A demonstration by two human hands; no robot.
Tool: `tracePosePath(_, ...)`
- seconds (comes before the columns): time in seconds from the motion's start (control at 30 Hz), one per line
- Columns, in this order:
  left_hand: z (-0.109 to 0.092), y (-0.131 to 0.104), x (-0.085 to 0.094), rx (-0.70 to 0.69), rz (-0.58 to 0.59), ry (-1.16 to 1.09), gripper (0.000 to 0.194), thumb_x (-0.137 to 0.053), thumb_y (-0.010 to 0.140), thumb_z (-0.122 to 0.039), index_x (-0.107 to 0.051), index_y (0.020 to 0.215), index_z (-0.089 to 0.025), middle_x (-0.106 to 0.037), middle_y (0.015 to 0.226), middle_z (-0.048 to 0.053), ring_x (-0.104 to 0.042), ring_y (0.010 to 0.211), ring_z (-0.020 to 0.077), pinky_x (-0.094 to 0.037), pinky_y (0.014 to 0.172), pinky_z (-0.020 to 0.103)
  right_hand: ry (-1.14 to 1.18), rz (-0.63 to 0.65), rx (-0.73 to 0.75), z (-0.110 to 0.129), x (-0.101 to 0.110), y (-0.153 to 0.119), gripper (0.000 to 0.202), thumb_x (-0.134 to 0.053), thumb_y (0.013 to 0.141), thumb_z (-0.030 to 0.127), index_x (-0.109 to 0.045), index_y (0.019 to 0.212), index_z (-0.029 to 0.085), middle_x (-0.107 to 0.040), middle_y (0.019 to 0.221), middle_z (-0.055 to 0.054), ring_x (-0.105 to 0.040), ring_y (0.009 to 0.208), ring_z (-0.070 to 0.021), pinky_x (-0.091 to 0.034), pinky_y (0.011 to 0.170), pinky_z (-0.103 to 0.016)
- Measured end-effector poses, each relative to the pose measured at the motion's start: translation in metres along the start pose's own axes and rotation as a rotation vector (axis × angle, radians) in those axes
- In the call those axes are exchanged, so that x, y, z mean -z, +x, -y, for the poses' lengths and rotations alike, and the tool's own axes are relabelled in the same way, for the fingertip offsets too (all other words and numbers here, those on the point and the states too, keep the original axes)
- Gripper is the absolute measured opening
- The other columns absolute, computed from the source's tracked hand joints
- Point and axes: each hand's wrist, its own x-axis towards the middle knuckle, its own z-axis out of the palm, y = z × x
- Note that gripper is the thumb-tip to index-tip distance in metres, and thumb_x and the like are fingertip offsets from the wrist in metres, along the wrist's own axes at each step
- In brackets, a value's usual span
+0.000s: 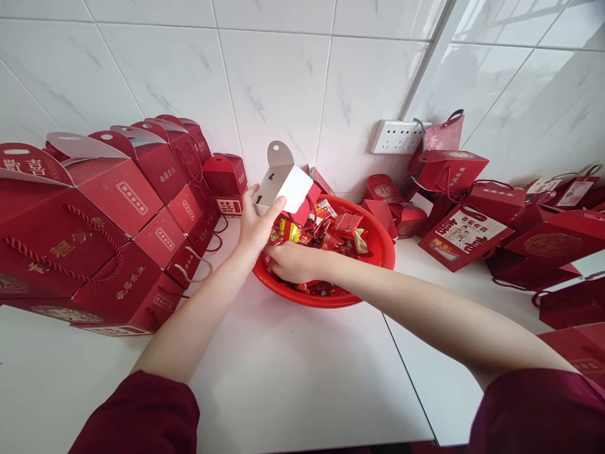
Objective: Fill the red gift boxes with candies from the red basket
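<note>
My left hand (pixel 256 221) grips a red gift box (pixel 293 188) with a white inside and a twisted cord handle. The box is tilted, its flaps stand open, and it is over the back left of a red plastic basket (pixel 388 249). Wrapped sweets (pixel 331 239), mostly red with some yellow, fill the basket. Inside its left side, my right hand (pixel 293 261) reaches down among the sweets. The fingers of that hand are curled and partly hidden, so what they hold cannot be made out.
On the left, closed red gift boxes (pixel 113 189) are stacked along the tiled wall. More red boxes (pixel 466 236) lie in a loose pile on the right. A white power strip (pixel 399 137) is on the wall behind. The white table (pixel 302 378) has a seam right of the basket.
</note>
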Motion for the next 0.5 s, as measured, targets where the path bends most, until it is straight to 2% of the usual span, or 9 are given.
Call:
tracePosePath(0.1, -0.002, -0.002, 0.000, 0.060, 0.004, -0.013, 0.075, -0.077, 0.074, -0.061, -0.049, 0.135, -0.028, -0.054, 0.140, 0.010, -0.053, 0.132, 0.0279, -0.045, 0.111, 0.044, 0.006, 0.021, -0.126, 0.007, -0.002, 0.021, 0.034, -0.046, 0.096, 0.017, -0.065, 0.121, 0.005, -0.070, 0.121, -0.021, -0.070, 0.101, -0.0274, -0.054, 0.081, -0.030)
tracePosePath(0.23, -0.004, -0.003, -0.001, 0.075, 0.006, 0.004, 0.075, -0.079, 0.073, -0.060, -0.049, 0.135, -0.028, -0.051, 0.145, 0.010, -0.051, 0.135, 0.0281, -0.042, 0.114, 0.044, 0.010, 0.056, -0.150, 0.009, -0.007, 0.041, 0.034, -0.054, 0.091, 0.016, -0.070, 0.121, 0.009, -0.070, 0.126, -0.018, -0.068, 0.111, -0.0294, -0.054, 0.091, -0.031)
tracePosePath(0.37, -0.003, -0.002, -0.001, 0.094, 0.007, -0.028, 0.075, -0.079, 0.073, -0.058, -0.049, 0.135, -0.027, -0.053, 0.143, 0.011, -0.054, 0.132, 0.0277, -0.044, 0.112, 0.044, -0.007, 0.059, -0.238, 0.008, -0.024, 0.059, 0.050, -0.065, 0.081, 0.008, -0.063, 0.131, 0.006, -0.063, 0.134, -0.024, -0.063, 0.121, -0.0363, -0.053, 0.097, -0.042)
tracePosePath(0.43, -0.002, -0.001, -0.002, 0.106, 0.012, -0.037, 0.076, -0.080, 0.072, -0.057, -0.050, 0.135, -0.027, -0.054, 0.141, 0.011, -0.054, 0.132, 0.0276, -0.044, 0.113, 0.044, -0.001, 0.032, -0.277, 0.005, -0.030, 0.067, 0.057, -0.066, 0.081, 0.008, -0.057, 0.137, 0.006, -0.058, 0.140, -0.026, -0.057, 0.129, -0.0380, -0.051, 0.101, -0.048)
tracePosePath(0.5, -0.001, -0.001, -0.001, 0.102, 0.012, -0.042, 0.075, -0.081, 0.072, -0.056, -0.051, 0.134, -0.027, -0.054, 0.141, 0.011, -0.052, 0.133, 0.0276, -0.043, 0.114, 0.044, 0.030, 0.013, -0.291, -0.001, -0.029, 0.070, 0.053, -0.064, 0.084, 0.010, -0.057, 0.137, 0.007, -0.056, 0.141, -0.026, -0.055, 0.131, -0.0383, -0.049, 0.103, -0.050)
